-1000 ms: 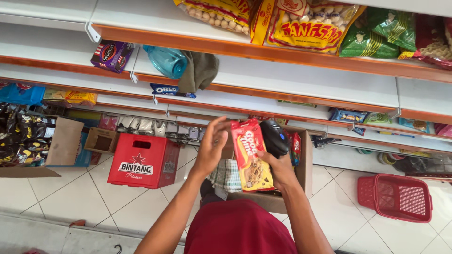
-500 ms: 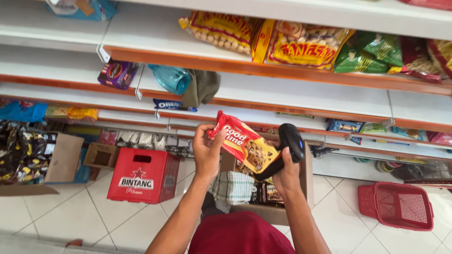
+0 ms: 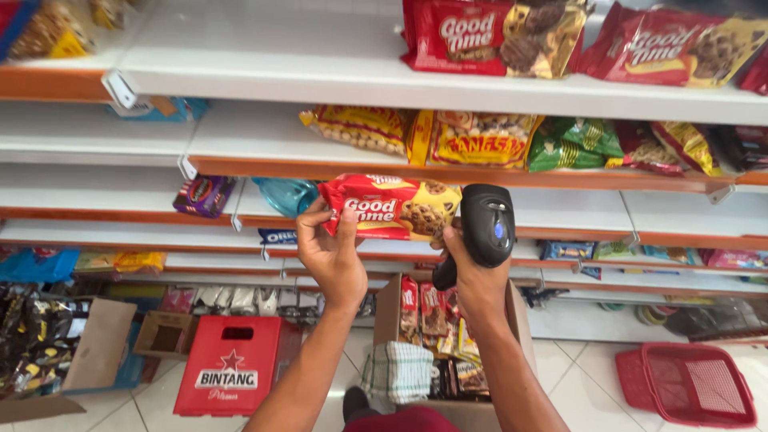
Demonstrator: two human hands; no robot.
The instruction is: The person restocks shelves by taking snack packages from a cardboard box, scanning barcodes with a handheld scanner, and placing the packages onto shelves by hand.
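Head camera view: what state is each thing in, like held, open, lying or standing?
Red cookie packet: sealed, held level in both hands.
Left hand: grips the packet's left end.
Right hand: holds the black scanner and touches the packet's right end.
Cardboard box: open, on the floor, packets standing inside.
Red crate: on the floor.
Red basket: upright on the floor.
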